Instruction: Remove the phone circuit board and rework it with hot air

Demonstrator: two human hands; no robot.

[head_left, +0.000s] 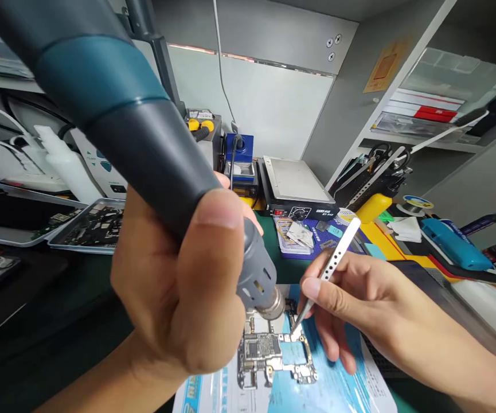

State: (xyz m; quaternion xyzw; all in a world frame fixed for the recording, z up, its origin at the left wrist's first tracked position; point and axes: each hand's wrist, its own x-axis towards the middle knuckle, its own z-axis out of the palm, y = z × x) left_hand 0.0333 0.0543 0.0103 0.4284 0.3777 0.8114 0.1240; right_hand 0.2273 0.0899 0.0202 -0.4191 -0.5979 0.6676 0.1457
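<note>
My left hand [204, 287] is wrapped around the dark grey handle of a hot air gun [153, 155] with a teal band. Its metal nozzle [274, 304] points down just above a phone circuit board [262, 350]. Between the thumb and fingers of my right hand [359, 304] is a pair of silver tweezers [336, 255] with a row of holes. The tips come down on the upper right part of the board, close to the nozzle; whether they grip anything is too small to tell. Beneath the board lies a blue and white printed sheet [338, 384].
A heating plate [299, 183] stands behind the board, with a blue soldering iron stand [241, 152] beside it. Trays of boards [93, 226] and a white bottle [65, 163] are at left. On the right are a teal tool [456, 244], a tool rack [366, 178] and shelves.
</note>
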